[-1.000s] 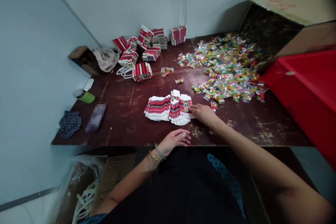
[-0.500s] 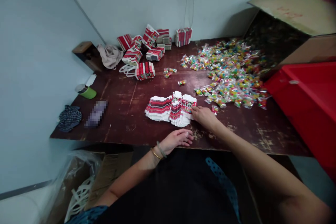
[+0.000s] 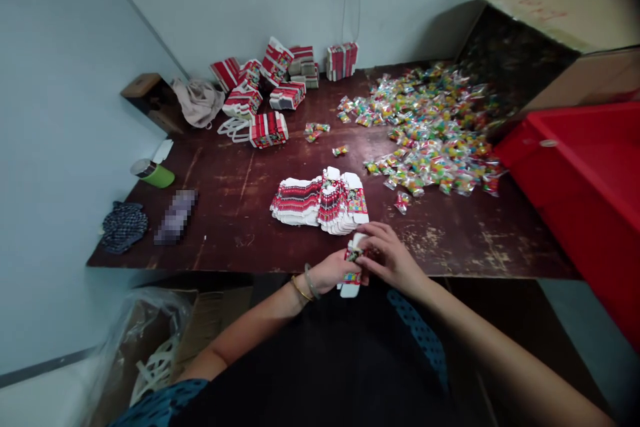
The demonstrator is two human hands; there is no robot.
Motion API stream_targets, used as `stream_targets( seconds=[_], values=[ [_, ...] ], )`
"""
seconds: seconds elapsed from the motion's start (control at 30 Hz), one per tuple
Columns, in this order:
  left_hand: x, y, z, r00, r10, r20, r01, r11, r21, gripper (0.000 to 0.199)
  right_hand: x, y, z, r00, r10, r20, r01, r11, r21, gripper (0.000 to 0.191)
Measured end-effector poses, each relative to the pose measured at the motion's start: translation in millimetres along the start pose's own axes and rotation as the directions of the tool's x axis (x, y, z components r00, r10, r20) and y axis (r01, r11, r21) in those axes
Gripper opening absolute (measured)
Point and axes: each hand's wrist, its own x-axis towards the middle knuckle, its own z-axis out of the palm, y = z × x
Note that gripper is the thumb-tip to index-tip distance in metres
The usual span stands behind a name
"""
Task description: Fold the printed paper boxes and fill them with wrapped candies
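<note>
A small red-and-white printed carton (image 3: 353, 275) with white end flaps is between my hands, over the table's front edge. My left hand (image 3: 334, 271) is closed around its side, thumb across the printed face. The fingers of my right hand (image 3: 393, 257) are bent onto the upper part of the carton near its top flap, gripping it from the right. Just beyond lies a fanned stack of flat cartons (image 3: 320, 203), red with white flaps, on the dark table (image 3: 240, 240). One wrapped candy (image 3: 402, 202) rests to the right of the stack.
A wide heap of wrapped candies (image 3: 435, 133) covers the back right, before an open cardboard box (image 3: 545, 27) and a red bin (image 3: 565, 167). Banded carton bundles (image 3: 270, 128) stand at the back left. A green cup (image 3: 154, 173) and a checked cloth (image 3: 125, 225) lie left.
My right hand has come back from the stack's right end toward my body with a carton. My left hand has closed on that carton. The view has shifted slightly.
</note>
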Motion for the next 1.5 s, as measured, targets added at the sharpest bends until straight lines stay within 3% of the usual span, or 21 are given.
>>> stream_targets(
  seconds=[0.07, 0.17, 0.27, 0.4, 0.53, 0.6, 0.67, 0.83, 0.93, 1.03, 1.1, 1.13, 1.23, 1.3, 1.43, 1.5],
  values=[
    [-3.9, -2.3, 4.0, 1.000, 0.005, 0.022, -0.006, 0.999, 0.032, 0.031, 1.3, -1.4, -3.7, 0.990, 0.055, 0.130, -0.074, 0.986, 0.149, 0.014],
    [-7.3, -5.3, 7.9, 0.992, 0.004, 0.129, -0.016, 0.996, 0.091, 0.039, 1.0, -3.3, -14.9, 0.932, 0.049, 0.359, -0.164, 0.940, 0.299, 0.019],
    [-5.1, -11.0, 10.0, 0.989, 0.073, 0.126, -0.100, 0.969, 0.225, 0.042, -0.1, -3.9, -26.3, 0.891, 0.000, 0.455, -0.206, 0.891, 0.405, 0.023],
    [-0.8, -24.8, 11.1, 0.968, 0.219, -0.121, -0.161, 0.915, 0.371, 0.044, -13.6, -7.4, -20.3, 0.933, 0.189, 0.307, -0.308, 0.861, 0.405, 0.020],
    [-10.3, -33.4, 10.8, 0.878, 0.428, -0.215, -0.307, 0.847, 0.433, 0.046, -39.3, -11.7, -1.9, 0.908, 0.408, 0.090, -0.401, 0.790, 0.463, 0.031],
    [-19.0, -33.7, 9.7, 0.861, 0.475, -0.181, -0.339, 0.801, 0.493, 0.052, -51.5, -11.2, 3.7, 0.856, 0.505, 0.115, -0.464, 0.650, 0.601, 0.031],
    [-27.7, -33.0, 8.5, 0.891, 0.443, -0.098, -0.319, 0.767, 0.557, 0.049, -61.4, -8.7, 6.9, 0.792, 0.565, 0.231, -0.525, 0.439, 0.729, 0.028],
    [-43.5, -31.5, 11.3, 0.923, 0.368, 0.112, -0.347, 0.670, 0.656, 0.032, -70.6, -2.3, 15.2, 0.628, 0.523, 0.577, -0.637, -0.081, 0.767, 0.032],
    [-47.4, -30.9, 17.5, 0.918, 0.385, 0.092, -0.353, 0.693, 0.629, 0.024, -66.6, -3.5, 19.2, 0.565, 0.448, 0.693, -0.688, -0.208, 0.695, 0.031],
    [-45.2, -32.5, 22.0, 0.941, 0.330, -0.071, -0.261, 0.845, 0.466, 0.033, -61.6, -6.7, 18.9, 0.535, 0.384, 0.752, -0.754, -0.184, 0.630, 0.032],
    [-40.6, -35.1, 22.4, 0.971, 0.208, -0.114, -0.166, 0.940, 0.299, 0.056, -59.3, -8.5, 17.3, 0.545, 0.375, 0.750, -0.791, -0.069, 0.608, 0.031],
    [-37.7, -36.6, 21.9, 0.982, 0.142, -0.125, -0.112, 0.969, 0.220, 0.061, -58.4, -9.3, 16.6, 0.582, 0.390, 0.714, -0.786, 0.045, 0.616, 0.028],
    [-29.3, -41.2, 18.5, 0.985, -0.016, -0.169, 0.024, 0.999, 0.046, 0.055, -56.6, -11.3, 17.2, 0.790, 0.405, 0.460, -0.613, 0.510, 0.603, 0.023],
    [-26.1, -43.5, 15.3, 0.979, -0.073, -0.191, 0.073, 0.997, -0.007, 0.051, -56.1, -11.4, 20.3, 0.868, 0.376, 0.325, -0.497, 0.673, 0.548, 0.038],
    [-28.3, -45.6, 9.1, 0.984, -0.079, -0.158, 0.069, 0.995, -0.068, 0.050, -57.4, -6.3, 28.6, 0.849, 0.415, 0.329, -0.529, 0.655, 0.539, 0.035],
    [-32.3, -45.7, 6.1, 0.994, -0.027, -0.102, 0.022, 0.998, -0.053, 0.054, -60.5, -5.0, 31.1, 0.869, 0.403, 0.286, -0.494, 0.691, 0.528, 0.031]
  ],
)
